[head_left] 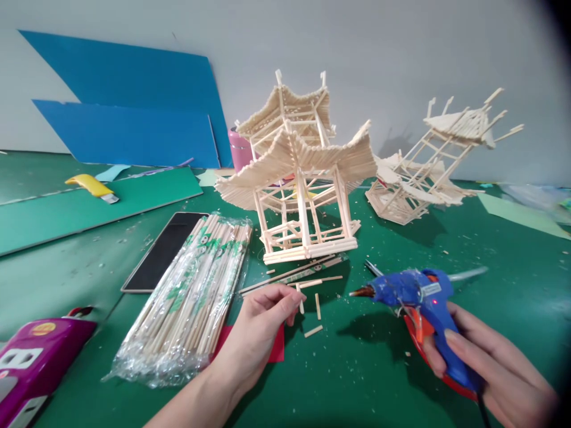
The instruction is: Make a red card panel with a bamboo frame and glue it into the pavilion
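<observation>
Between the thumb and finger of my left hand (267, 321) is a short wooden stick piece (300, 300), held upright just over the table. My right hand (486, 362) grips a blue hot glue gun (413, 291), its nozzle pointing left toward the stick. Loose cut stick pieces (318, 307) lie near my left fingertips. Just beyond stands a pavilion model (307, 196) made of wooden sticks, with a curved roof and a railed base. Longer chopsticks (285, 276) and a paper sleeve lie in front of its base.
A plastic-wrapped chopstick bundle (191, 291) rests partly over a dark phone (163, 255). A purple power strip (42, 362) sits at the left front. Behind are a yellow utility knife (91, 185), blue boards (134, 131), a pink cup (239, 151) and a tilted stick model (428, 160).
</observation>
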Motion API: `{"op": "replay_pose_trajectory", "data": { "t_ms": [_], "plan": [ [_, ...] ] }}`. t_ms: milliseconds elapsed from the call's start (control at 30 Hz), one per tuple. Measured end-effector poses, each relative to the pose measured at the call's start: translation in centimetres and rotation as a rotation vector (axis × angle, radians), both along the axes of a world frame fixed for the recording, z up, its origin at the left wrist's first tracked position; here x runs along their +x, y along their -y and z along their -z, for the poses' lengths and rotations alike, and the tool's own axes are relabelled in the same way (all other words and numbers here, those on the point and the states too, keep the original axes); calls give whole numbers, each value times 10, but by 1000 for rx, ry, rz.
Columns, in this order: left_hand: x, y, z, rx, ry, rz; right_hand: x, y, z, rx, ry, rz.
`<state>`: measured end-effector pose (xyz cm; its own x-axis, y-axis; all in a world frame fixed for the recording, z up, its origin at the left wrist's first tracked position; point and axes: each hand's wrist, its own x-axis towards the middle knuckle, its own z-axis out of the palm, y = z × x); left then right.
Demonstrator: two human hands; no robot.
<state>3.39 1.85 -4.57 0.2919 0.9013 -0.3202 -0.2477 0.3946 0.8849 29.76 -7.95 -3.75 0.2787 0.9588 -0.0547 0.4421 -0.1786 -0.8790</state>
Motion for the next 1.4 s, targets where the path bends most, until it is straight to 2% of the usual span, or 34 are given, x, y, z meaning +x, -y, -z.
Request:
{"op": "replay_pose_trajectory", "data": {
  "t_ms": [100,200,367,833,1033,1400],
  "plan": [
    [0,0,-1,-15,-11,-8,-10,3,-2,-129,-202,-192],
    [0,0,-1,-16,-6,-7,-18,6,4,-126,-289,-228],
    [1,1,2,-19,-5,-24,-37,6,11,-162,-369,-216],
    [1,1,5,-12,16,-19,-60,4,6,-121,-404,-114],
    [0,1,5,-13,17,-17,-64,3,5,-101,-424,-79],
    [0,1,4,-4,15,-9,-60,4,10,-106,-434,-107]
  ]
}}
